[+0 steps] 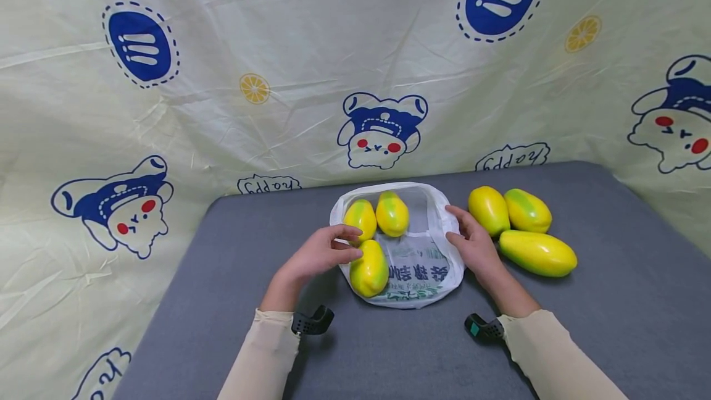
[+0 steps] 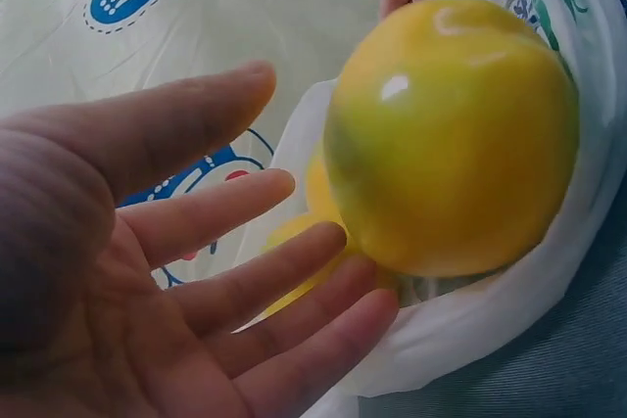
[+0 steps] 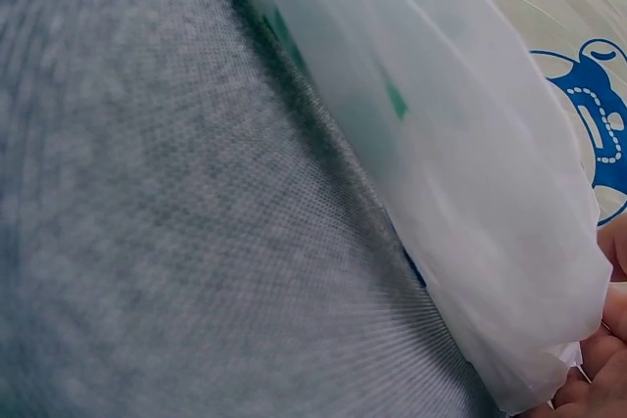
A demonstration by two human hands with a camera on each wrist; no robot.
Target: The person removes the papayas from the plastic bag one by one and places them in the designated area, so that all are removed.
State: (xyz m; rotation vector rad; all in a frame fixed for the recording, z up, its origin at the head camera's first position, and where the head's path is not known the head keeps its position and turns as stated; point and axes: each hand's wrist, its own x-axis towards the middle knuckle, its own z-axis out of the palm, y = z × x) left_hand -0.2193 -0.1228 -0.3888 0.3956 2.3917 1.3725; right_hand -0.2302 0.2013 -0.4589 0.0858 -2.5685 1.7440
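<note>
A white plastic bag with green print lies on the grey table. Three yellow-green fruits sit at its open mouth. My left hand has straight fingers that touch the nearest fruit. In the left wrist view the open palm is beside that fruit, with the bag under it. The two others lie further back. My right hand holds the bag's right edge. In the right wrist view the bag bunches towards my fingers.
Three more yellow-green fruits lie loose on the table right of the bag: two at the back, one in front. A printed cream cloth hangs behind the table and around both its sides.
</note>
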